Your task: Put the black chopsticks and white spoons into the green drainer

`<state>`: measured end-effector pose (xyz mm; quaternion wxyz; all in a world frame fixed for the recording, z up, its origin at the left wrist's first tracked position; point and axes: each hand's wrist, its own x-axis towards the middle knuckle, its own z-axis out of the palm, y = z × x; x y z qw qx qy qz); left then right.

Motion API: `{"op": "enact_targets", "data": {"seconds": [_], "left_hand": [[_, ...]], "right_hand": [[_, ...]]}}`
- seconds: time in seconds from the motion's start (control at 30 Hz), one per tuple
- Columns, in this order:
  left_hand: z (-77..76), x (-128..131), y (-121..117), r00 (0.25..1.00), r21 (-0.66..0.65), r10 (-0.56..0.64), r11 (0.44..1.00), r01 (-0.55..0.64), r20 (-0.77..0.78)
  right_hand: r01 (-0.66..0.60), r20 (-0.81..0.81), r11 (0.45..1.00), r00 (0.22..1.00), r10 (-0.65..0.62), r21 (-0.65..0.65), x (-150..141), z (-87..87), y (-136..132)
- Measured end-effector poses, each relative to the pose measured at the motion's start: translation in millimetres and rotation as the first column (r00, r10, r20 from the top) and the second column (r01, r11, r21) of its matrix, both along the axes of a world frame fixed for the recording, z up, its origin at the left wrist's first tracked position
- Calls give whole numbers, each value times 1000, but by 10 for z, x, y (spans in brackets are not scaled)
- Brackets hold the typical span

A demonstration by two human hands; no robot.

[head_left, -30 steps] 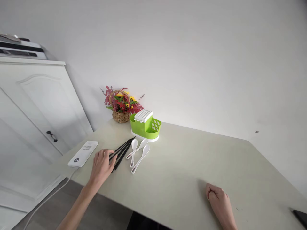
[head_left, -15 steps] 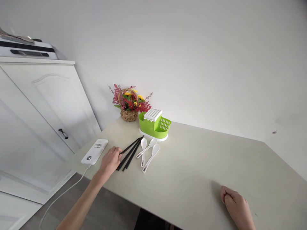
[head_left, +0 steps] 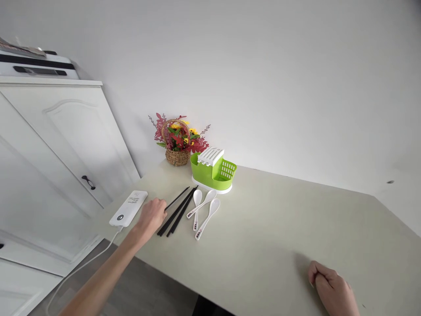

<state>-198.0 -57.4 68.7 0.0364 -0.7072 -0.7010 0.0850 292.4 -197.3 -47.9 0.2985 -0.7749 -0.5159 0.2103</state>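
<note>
My left hand [head_left: 151, 216] is closed around the lower end of a black chopstick [head_left: 177, 198], whose thin tip points away toward the back of the table. Just right of it, several more black chopsticks [head_left: 180, 216] lie in a loose fan. Three white spoons [head_left: 208, 217] rest beside them, two of them crossed. Behind the spoons stands a green utensil holder [head_left: 205, 175] with a white slotted top and white base. Far to the right, my right hand [head_left: 333, 285] rests on the table as a fist, apart from everything else.
A white power bank [head_left: 129, 208] with a cable [head_left: 87, 262] lies left of my left hand. A wicker basket of artificial flowers [head_left: 178, 157] stands at the back against the wall. White cabinets [head_left: 75, 145] flank the table [head_left: 263, 228] on the left.
The chopstick in my left hand has separated from the other chopsticks, shifting slightly left. My right hand remains a fist on the table. The view has shifted slightly.
</note>
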Motion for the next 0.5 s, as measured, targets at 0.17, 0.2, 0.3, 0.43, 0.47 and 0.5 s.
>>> {"op": "enact_targets", "data": {"seconds": [0.17,0.2,0.3,0.43,0.47,0.5], "left_hand": [[237,-10,-54,960,132,70,985,-109,273],[294,38,-96,924,173,50,977,-124,380],[416,335,-273,729,207,-46,969,-134,683],[456,799,-462,552,163,-113,986,-42,826],[455,851,-472,563,178,-130,984,-31,816],[450,862,-463,597,200,-141,979,-33,789]], "right_hand": [[-33,15,998,999,34,-53,97,-69,31],[-42,19,997,999,43,-69,115,-85,36],[-46,35,997,998,48,-61,142,-108,45],[-64,46,997,997,65,-36,129,-66,51],[-65,48,997,997,67,-40,122,-47,52],[-62,52,997,997,64,-39,114,-27,53]]}}
